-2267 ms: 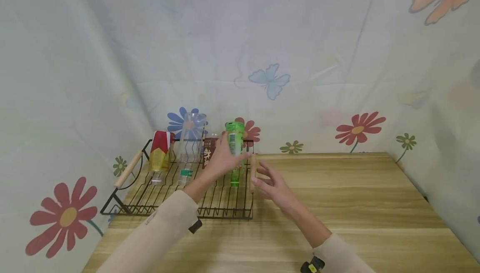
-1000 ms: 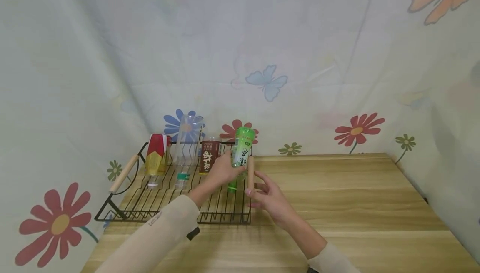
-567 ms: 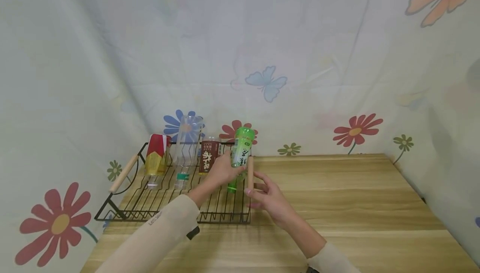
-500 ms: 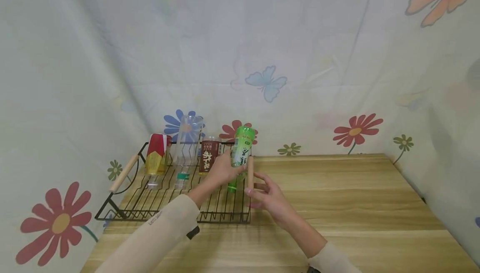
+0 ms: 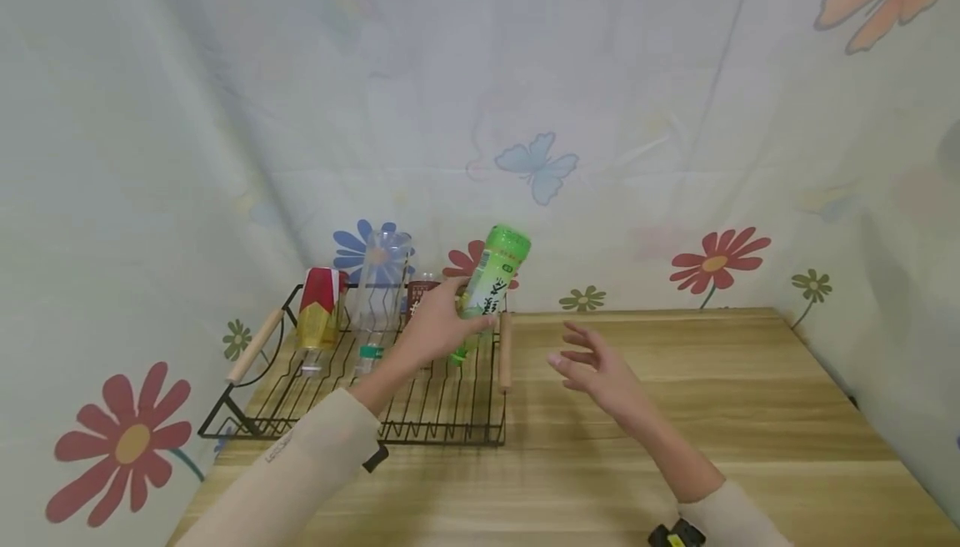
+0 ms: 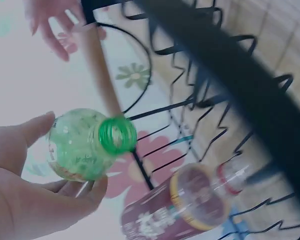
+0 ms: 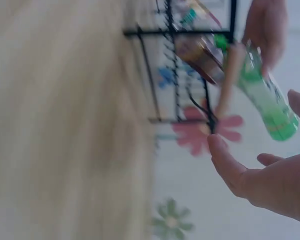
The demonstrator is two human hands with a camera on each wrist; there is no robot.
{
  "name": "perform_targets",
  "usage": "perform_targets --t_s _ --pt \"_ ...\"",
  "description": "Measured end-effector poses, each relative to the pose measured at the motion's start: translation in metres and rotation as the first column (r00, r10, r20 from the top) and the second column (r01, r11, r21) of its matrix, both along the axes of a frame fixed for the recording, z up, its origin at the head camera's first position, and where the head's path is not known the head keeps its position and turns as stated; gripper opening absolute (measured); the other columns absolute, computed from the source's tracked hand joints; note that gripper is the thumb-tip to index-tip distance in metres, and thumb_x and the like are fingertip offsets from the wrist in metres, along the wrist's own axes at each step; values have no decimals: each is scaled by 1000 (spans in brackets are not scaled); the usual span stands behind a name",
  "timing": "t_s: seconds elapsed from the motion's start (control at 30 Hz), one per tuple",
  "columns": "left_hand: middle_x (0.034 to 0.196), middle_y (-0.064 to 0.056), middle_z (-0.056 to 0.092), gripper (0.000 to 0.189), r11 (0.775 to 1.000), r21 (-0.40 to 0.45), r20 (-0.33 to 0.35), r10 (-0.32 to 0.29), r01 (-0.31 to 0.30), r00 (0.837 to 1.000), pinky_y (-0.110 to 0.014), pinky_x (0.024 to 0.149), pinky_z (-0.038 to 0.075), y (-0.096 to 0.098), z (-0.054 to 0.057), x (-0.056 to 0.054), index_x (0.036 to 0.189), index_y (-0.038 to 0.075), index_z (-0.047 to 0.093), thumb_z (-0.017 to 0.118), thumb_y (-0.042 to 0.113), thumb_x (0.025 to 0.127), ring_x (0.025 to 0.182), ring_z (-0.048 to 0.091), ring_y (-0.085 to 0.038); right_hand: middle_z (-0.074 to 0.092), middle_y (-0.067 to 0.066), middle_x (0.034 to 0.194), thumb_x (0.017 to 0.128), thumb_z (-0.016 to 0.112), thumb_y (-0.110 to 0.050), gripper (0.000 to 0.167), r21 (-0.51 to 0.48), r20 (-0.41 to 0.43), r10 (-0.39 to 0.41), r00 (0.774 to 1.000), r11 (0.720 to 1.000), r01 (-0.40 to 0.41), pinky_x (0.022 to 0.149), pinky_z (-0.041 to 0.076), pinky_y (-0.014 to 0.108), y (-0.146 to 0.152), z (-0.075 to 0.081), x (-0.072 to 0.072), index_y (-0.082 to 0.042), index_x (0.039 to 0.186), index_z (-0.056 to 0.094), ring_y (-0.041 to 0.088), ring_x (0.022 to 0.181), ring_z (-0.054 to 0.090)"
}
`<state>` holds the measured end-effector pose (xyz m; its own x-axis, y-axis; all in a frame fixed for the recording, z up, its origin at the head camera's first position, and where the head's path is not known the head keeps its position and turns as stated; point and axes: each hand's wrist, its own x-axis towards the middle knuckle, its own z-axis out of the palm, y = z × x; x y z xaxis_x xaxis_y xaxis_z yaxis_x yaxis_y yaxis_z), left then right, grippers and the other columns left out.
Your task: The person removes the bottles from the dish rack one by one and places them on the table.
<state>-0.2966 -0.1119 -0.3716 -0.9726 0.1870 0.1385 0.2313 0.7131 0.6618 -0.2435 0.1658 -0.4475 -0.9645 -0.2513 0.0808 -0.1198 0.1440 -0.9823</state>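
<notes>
My left hand (image 5: 435, 326) grips a green plastic bottle (image 5: 493, 268) above the right end of a black wire rack (image 5: 450, 442). The bottle is tilted, base up and to the right, neck pointing down left. In the left wrist view its uncapped green mouth (image 6: 119, 136) shows, with thumb and fingers around the body. My right hand (image 5: 603, 372) hovers right of the rack, its fingers loosely bent and holding nothing. Between the hands is the rack's wooden handle (image 5: 506, 353); in the right wrist view the bottle (image 7: 267, 102) lies just beyond my right fingers.
Upside down in the rack stand a red and yellow bottle (image 5: 318, 309), a tall clear bottle (image 5: 382, 280) and a brown-labelled bottle (image 6: 175, 205). A second wooden handle (image 5: 257, 345) is at the rack's left end. The wood-grain table (image 5: 675, 414) meets a flowered curtain behind.
My left hand has raised the green bottle from its slot at the rack's right end and tilted it further. My right hand has moved right, away from the wooden handle.
</notes>
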Motion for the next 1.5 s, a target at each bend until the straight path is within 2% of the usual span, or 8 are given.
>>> perform_targets --t_s 0.17,0.3,0.43,0.6,0.73,0.9,1.03,1.5 --pt "141 -9 60 83 998 -23 -53 -65 64 996 -47 92 56 -4 20 9 159 8 45 85 35 92 114 63 -25 37 17 165 100 76 -39 84 211 -192 -41 981 974 82 109 47 63 30 41 -5 -19 167 30 42 150 40" --pt "138 -7 62 79 992 -58 -116 -115 109 987 -45 92 56 0 33 13 157 11 47 87 29 91 113 62 -24 34 19 168 97 80 -31 89 289 -369 -26 929 947 142 111 44 67 44 76 -11 -13 168 29 46 150 37" --pt "131 -8 65 75 977 -143 -198 -186 159 962 -41 87 56 9 41 15 154 8 52 88 27 91 108 61 -23 38 17 166 92 85 -35 97 399 -489 10 872 892 213 112 43 65 47 106 -16 -13 168 29 43 148 40" --pt "133 -5 65 72 944 -286 -267 -244 165 932 -45 97 50 23 48 19 150 11 57 90 27 88 113 57 -25 38 18 165 87 88 -45 104 531 -533 88 842 809 251 114 38 69 42 133 -16 -18 168 29 42 149 37" --pt "141 -3 65 70 923 -343 -273 -277 176 921 -50 108 46 32 51 20 147 13 60 92 22 85 124 55 -29 38 20 164 83 91 -48 106 621 -555 168 814 736 271 112 38 72 32 141 -17 -17 167 34 46 149 36" --pt "144 -2 64 70 900 -389 -256 -311 198 915 -48 109 45 43 53 25 146 13 62 93 22 84 127 53 -28 48 19 157 80 93 -50 104 691 -591 267 761 655 306 110 43 66 18 139 -17 -12 162 42 43 143 43" --pt "141 -1 65 68 879 -435 -258 -331 196 908 -50 108 45 49 55 30 144 14 63 94 25 84 125 54 -27 56 17 149 77 96 -46 96 709 -610 322 725 629 317 108 49 60 12 135 -14 -6 154 53 40 137 51" --pt "137 -1 67 65 847 -492 -307 -384 201 871 -44 115 40 57 52 39 139 14 66 95 29 82 127 53 -27 64 15 136 80 96 -31 73 731 -535 335 776 645 226 96 57 47 2 127 -10 0 138 64 32 121 58"
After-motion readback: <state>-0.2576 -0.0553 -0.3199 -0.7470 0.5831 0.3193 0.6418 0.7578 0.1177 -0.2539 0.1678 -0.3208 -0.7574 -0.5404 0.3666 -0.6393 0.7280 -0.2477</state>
